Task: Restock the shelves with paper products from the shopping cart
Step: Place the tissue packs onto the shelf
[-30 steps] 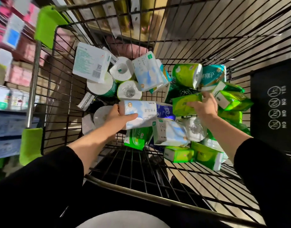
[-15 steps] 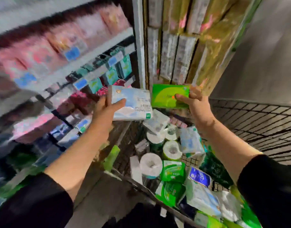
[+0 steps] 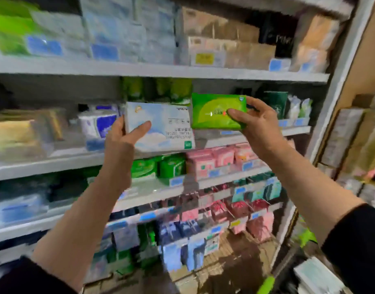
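- Far left, the shelves (image 3: 55,67) run across the whole view in several tiers. Their stock is blurred: green and pale blue packs on the top tier, tan packs on the tier below.
- A white and blue pack (image 3: 98,124) stands on the second tier, just left of the raised hands.
- The left hand (image 3: 124,139) is lifted in front of the second tier, with its black sleeve (image 3: 23,276) low in the corner.
- It is closed around the left end of a pale blue tissue pack (image 3: 161,128). The thumb lies across the front face and the fingers wrap behind, out of sight.
- Most of that pack juts out to the right of the grip, lying flat and wide, its printed text upside down.
- Its right edge sits just beside a green tissue pack (image 3: 214,111); whether the two touch cannot be told.
- The green pack sits a little higher than the blue one, and also lies wide.
- The right hand (image 3: 258,122) pinches the green pack at its right end, with the thumb on the front lower face and the fingers over the top right corner. The pack extends leftward from the grip.
- Behind and below both packs, green packs (image 3: 159,167) and pink packs (image 3: 216,160) fill the third tier.
- Dark green packs (image 3: 275,102) stand on the second tier right of the right hand.
- Lower right, a bright green cart handle (image 3: 266,283) and a pale pack (image 3: 315,272) show blurred at the frame edge.
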Demonstrator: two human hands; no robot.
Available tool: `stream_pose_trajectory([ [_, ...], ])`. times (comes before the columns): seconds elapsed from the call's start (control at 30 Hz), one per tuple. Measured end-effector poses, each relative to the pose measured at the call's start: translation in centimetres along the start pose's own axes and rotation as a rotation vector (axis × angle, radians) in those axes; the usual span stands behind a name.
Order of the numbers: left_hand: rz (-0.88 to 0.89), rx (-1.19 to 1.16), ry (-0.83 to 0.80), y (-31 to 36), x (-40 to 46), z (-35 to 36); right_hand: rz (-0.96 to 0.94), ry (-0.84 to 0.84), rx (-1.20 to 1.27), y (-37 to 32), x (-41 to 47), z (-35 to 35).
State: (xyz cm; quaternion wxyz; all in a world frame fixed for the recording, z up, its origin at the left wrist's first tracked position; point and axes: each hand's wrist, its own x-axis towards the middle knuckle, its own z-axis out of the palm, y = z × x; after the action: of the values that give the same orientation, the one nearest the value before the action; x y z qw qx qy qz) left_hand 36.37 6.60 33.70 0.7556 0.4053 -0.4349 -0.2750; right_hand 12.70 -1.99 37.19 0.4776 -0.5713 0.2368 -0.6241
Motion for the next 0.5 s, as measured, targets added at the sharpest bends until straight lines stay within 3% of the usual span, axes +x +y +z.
stream_pose_trajectory([
  [0.33,0.316,0.111,0.226,11.1,2.1,-16.4,-0.170,-0.294,0.005,-2.9,2.1,20.5],
  [0.5,0.378,0.207,0.294,14.1,2.5,-21.4,-0.242,-0.309,-0.005,-3.2,3.9,27.2],
])
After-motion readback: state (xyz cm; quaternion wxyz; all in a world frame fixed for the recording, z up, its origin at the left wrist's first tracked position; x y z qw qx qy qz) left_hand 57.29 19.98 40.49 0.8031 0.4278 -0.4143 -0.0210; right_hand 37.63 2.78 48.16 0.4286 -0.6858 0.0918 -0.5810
